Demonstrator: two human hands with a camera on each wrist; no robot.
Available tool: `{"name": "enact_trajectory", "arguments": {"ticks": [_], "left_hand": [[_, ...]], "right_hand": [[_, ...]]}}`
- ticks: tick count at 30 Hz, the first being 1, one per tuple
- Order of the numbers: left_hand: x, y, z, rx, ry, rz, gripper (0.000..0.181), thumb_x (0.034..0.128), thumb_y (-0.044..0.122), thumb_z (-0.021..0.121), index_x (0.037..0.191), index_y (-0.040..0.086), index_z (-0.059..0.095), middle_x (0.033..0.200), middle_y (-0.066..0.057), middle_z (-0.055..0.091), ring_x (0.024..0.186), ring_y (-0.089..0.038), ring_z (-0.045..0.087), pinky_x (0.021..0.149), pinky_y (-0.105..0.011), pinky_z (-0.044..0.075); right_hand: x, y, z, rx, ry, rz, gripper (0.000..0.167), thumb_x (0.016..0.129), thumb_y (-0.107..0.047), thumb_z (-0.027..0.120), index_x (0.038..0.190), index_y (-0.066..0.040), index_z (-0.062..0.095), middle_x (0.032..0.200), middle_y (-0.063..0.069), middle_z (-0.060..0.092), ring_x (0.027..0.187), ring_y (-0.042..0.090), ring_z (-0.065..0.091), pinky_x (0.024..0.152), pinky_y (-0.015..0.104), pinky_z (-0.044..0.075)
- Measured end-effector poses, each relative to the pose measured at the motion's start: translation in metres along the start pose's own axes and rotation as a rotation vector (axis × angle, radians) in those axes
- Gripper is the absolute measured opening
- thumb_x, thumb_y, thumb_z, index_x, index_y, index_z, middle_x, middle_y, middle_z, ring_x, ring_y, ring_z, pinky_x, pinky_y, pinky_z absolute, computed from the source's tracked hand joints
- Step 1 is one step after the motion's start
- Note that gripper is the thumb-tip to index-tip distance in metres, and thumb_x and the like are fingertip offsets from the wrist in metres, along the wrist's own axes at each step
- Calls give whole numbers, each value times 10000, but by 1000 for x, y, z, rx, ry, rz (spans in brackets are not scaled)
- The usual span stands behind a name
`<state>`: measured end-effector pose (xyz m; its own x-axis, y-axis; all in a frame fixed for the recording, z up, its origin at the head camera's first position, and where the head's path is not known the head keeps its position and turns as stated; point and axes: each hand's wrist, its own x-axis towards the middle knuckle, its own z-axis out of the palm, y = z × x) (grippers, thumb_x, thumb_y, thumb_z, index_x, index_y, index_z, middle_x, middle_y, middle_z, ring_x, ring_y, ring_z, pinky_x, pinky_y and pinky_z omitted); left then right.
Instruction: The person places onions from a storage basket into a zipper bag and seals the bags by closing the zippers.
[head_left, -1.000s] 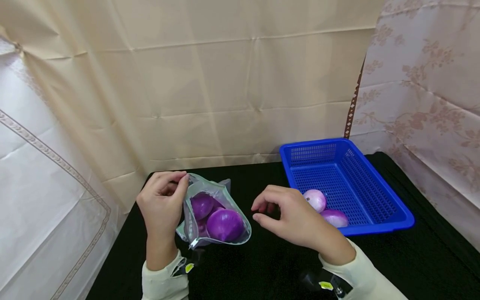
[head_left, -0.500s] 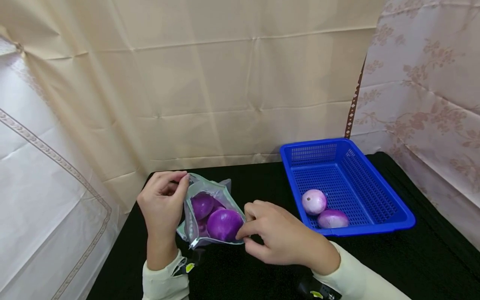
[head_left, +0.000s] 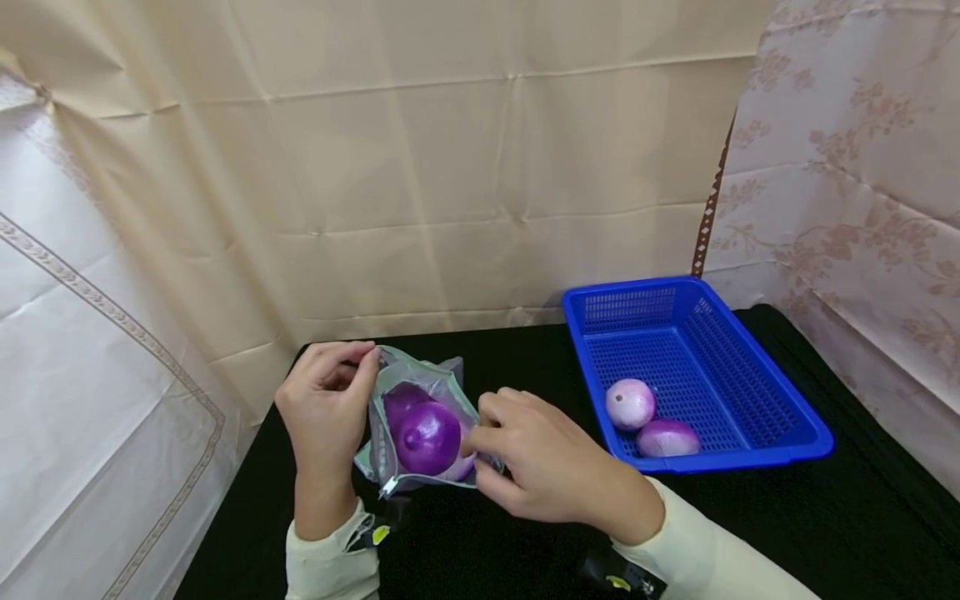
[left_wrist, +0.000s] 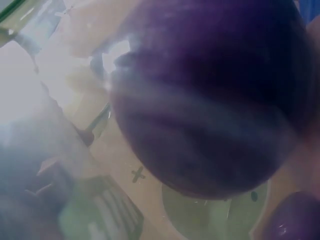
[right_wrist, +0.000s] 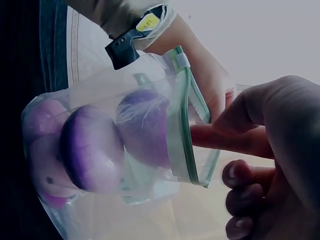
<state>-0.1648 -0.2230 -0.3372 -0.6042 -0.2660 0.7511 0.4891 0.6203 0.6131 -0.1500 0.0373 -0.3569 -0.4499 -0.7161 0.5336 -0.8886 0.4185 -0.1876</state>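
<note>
In the head view a clear zip bag [head_left: 390, 379] with a pale green rim holds several purple onions [head_left: 428, 438]. My left hand [head_left: 326, 417] pinches the bag's upper left rim between thumb and fingers. My right hand [head_left: 551, 462] is at the bag's right side, one finger reaching into its mouth beside the upper onion. The right wrist view shows that extended finger [right_wrist: 230, 140] inside the green zip rim [right_wrist: 185, 130], the other fingers bent outside. A large dark onion [left_wrist: 210, 100] fills much of the left wrist view.
On the right of the black-covered table [head_left: 517, 558] stands a blue perforated basket [head_left: 750, 458]. Two onions, one paler [head_left: 630, 404] and one more purple [head_left: 667, 437], lie in its near left corner. Cream and patterned cloths hang behind and at both sides.
My right hand has moved left from beside the basket to the bag, with a finger now in its mouth. The upper onion has shifted left and slightly up. My left hand keeps its hold.
</note>
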Motion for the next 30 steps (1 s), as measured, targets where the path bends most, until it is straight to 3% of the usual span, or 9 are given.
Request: {"name": "enact_trajectory", "arguments": {"ticks": [2,7,10,17,30], "left_hand": [[0,0,0,-2,2,7,47,877,113,829,920,96,825,891,23,725,628,-42,621,594,-123,489],[1,0,0,-1,7,12,43,874,110,831,914,93,825,888,19,726,632,-36,623,596,-120,493],[0,1,0,-3,9,8,42,873,109,832,909,91,824,882,14,726,630,-32,618,593,-120,490],[0,0,0,-7,16,10,37,865,93,835,900,91,824,874,5,724,626,-25,611,589,-116,480],[-1,1,-1,-3,12,2,45,875,120,833,913,98,827,872,4,724,627,-25,606,590,-114,477]], "right_hand": [[2,0,2,-12,-14,-18,176,899,-242,682,1023,-288,799,854,-132,473,748,40,361,670,213,319],[10,-1,5,-81,-70,-3,369,924,-281,625,1274,-272,742,865,-101,460,735,80,347,674,242,304],[10,-1,4,-84,-71,27,413,927,-292,630,1332,-263,704,862,-97,448,744,87,356,685,254,316],[5,4,-6,-40,-34,80,322,948,-298,632,1250,-262,738,873,-127,455,761,64,376,689,242,343],[-7,25,-30,-41,-17,97,269,916,-230,671,1171,-239,756,903,-124,513,802,57,410,733,251,392]]}}
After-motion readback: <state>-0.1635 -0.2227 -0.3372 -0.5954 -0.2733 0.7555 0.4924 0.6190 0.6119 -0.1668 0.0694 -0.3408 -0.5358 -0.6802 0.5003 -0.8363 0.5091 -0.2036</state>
